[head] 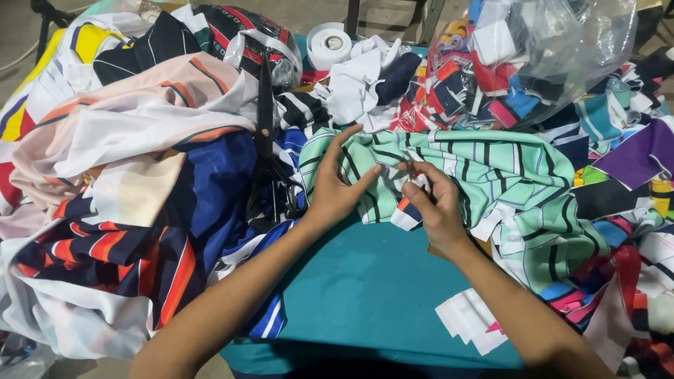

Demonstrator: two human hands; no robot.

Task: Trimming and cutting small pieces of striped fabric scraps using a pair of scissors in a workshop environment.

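Note:
A mint-green fabric piece with black and white stripes lies across a teal table. My left hand rests on its near-left edge, thumb and fingers spread, fingertips pressing the cloth. My right hand is just to the right, its fingers curled and pinching a small white and orange scrap at the cloth's edge. Both forearms reach in from the bottom of the view.
A heap of striped navy, orange, peach and white fabric fills the left. Black scissors lie on it. A clear bag of coloured scraps and a white tape roll stand behind. More offcuts pile at right; white pieces lie near.

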